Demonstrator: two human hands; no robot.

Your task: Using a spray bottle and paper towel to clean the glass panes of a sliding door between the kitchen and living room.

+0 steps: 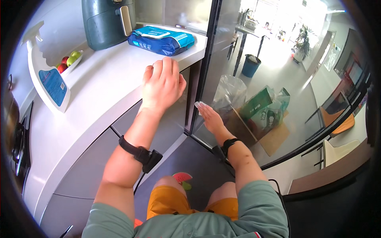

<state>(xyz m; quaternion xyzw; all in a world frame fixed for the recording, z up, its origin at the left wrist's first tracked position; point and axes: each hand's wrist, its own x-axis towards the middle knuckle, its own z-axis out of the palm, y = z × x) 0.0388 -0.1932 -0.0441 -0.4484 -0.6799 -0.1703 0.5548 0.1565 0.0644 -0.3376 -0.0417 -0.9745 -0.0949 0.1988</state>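
My left hand [163,83] rests at the edge of the white countertop [110,80], fingers curled, with nothing seen in it. Just beyond its fingers lies a blue pack of wet wipes [162,40]. My right hand [209,116] presses a white wipe [198,104], bunched at the fingertips, against the lower part of the glass door panel [208,86] near its black frame. A white spray bottle [49,77] with a blue label stands at the left of the countertop.
A dark air fryer [107,23] and a white dish [78,63] of apples stand on the counter. Grey cabinets [89,163] run below. Behind the glass are a clear plastic bag [229,90], a green bag [269,114], cardboard [275,138] and a blue bin [251,66].
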